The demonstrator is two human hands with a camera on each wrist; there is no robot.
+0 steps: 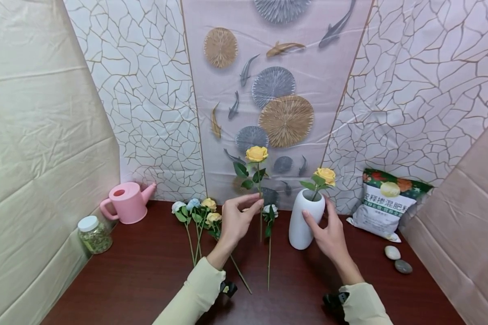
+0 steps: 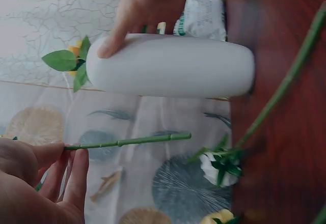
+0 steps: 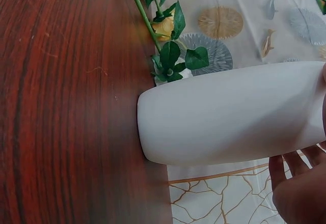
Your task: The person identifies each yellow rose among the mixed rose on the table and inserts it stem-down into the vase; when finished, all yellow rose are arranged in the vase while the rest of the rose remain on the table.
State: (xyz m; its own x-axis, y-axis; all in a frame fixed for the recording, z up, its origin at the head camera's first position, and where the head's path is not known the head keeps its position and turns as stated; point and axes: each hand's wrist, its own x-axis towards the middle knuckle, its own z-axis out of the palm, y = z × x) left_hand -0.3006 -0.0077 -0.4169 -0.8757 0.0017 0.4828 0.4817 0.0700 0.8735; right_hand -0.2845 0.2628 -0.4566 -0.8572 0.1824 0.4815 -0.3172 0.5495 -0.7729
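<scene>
My left hand (image 1: 236,220) pinches the stem of a yellow rose (image 1: 256,154) between thumb and fingers, holding it upright above the table. In the left wrist view the cut end of its green stem (image 2: 147,140) hangs free, apart from the vase. A white vase (image 1: 301,225) stands on the table to the right, and my right hand (image 1: 330,234) grips its upper part. Another yellow rose (image 1: 325,176) leans out of the vase's mouth; its lower stem is hidden inside. The right wrist view shows the base of the vase (image 3: 224,117) on the wood.
Several white, blue and yellow roses (image 1: 194,204) lie on the dark red table (image 1: 146,280), with a white rose (image 1: 270,210) near the vase. At left are a pink watering can (image 1: 129,205) and a lidded jar (image 1: 95,237). A fertilizer bag (image 1: 384,205) and two stones (image 1: 392,253) are at right.
</scene>
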